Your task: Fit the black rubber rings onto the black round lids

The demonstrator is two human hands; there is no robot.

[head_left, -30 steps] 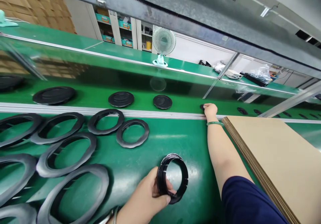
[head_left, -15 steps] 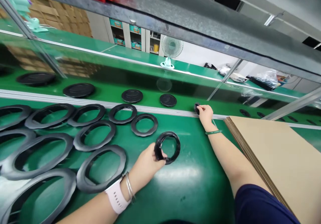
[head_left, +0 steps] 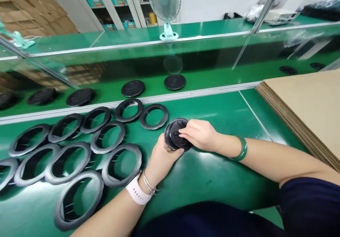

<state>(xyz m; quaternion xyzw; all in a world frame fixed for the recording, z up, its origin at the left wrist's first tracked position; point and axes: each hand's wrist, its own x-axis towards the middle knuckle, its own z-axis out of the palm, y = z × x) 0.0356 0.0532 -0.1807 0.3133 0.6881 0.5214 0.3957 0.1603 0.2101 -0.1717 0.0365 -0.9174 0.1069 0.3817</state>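
Note:
Held just above the green table (head_left: pixel 212 187), a black plastic ring (head_left: pixel 167 138) is gripped at its lower left by my left hand (head_left: pixel 162 157), thumb and fingers closed around it. My right hand (head_left: pixel 200 134) pinches the middle of a round black disc (head_left: pixel 176 126), which lies over the ring's opening. Whether the disc is seated in the ring I cannot tell, as my right fingers cover part of it. To the left of my hands, several larger black rings (head_left: pixel 119 183) lie spread on the table.
Beyond a metal rail (head_left: pixel 207 91) runs a green belt-like strip (head_left: pixel 212 76) with several round black parts (head_left: pixel 175 82) on it. Flat cardboard sheets (head_left: pixel 305 99) are stacked at the right. A mint fan (head_left: pixel 164 3) stands on the far counter behind a clear panel.
My right hand has come back from the rail with the small black disc and brought it onto the ring in my left hand. The view has tilted down.

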